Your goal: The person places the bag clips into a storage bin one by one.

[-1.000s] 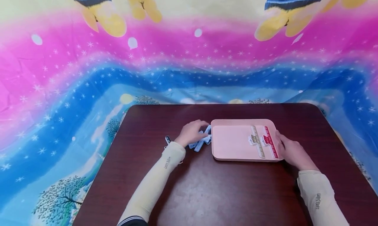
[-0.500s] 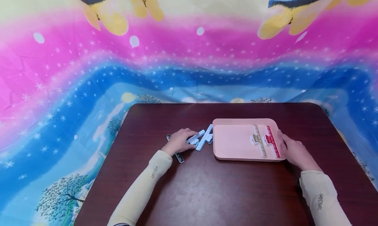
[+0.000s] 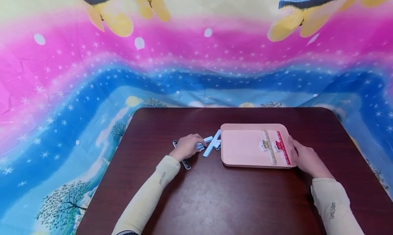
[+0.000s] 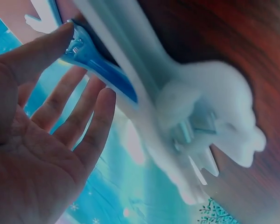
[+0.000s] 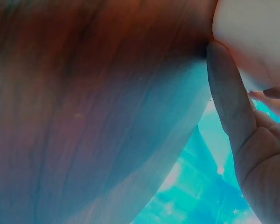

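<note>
In the head view my left hand (image 3: 188, 147) is bent over a pale blue piano-key clip (image 3: 209, 139), its thumb and fingers pinching the clip's handle. From the left wrist view, the thumb presses on the blue clip (image 4: 100, 65) beside its metal spring; a pale clip (image 4: 172, 93) looms large in front. Another light blue piano-key clip (image 3: 212, 144) lies crosswise next to it, close to the pink tray (image 3: 239, 162). My right hand (image 3: 308, 158) grips the tray's right side, the thumb (image 5: 231, 93) along its edge in the right wrist view.
Inside the tray lie a gold piano-key clip (image 3: 269, 148) and a red one (image 3: 282, 148). A black clip (image 3: 186, 164) is partly covered by the left hand. Behind the brown table (image 3: 227, 201) hangs a colourful printed cloth (image 3: 196, 57).
My left hand has drawn back left, away from the tray, and now closes its fingers on the blue clip. The right hand stays at the tray's side.
</note>
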`<state>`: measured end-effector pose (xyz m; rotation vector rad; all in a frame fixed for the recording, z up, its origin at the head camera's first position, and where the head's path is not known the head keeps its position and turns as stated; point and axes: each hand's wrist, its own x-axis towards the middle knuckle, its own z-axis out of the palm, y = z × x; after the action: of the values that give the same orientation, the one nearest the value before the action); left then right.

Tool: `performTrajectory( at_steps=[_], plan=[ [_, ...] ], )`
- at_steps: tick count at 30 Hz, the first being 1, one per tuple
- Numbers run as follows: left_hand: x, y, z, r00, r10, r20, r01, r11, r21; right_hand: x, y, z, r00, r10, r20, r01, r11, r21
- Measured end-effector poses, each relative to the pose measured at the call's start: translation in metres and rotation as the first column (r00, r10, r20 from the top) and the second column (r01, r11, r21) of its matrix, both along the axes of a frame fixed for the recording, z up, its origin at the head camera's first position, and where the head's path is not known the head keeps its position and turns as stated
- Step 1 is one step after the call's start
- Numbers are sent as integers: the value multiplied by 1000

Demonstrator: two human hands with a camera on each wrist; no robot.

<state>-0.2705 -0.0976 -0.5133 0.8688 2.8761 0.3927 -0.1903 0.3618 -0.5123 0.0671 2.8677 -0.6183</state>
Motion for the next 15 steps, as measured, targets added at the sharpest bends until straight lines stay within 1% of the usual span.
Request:
performTrajectory(
  at_steps=[7, 9, 12, 15],
  plan=[
    [-2, -7, 1, 1000, -2, 6, 2, 1000, 26, -1, 0, -4, 998, 26, -54, -25, 1000, 9],
    [-2, -9, 0, 1000, -1, -2, 1, 999, 35, -1, 0, -4, 997, 35, -72, -34, 999, 13],
    [-1, -8, -3, 998, 28, -52, -26, 999, 32, -1, 1, -5, 997, 32, -67, -32, 999, 10],
    [2, -5, -6, 988, 95, -118, -96, 995, -4, -1, 2, -4, 999, 18, -46, -18, 1000, 3]
  ],
)
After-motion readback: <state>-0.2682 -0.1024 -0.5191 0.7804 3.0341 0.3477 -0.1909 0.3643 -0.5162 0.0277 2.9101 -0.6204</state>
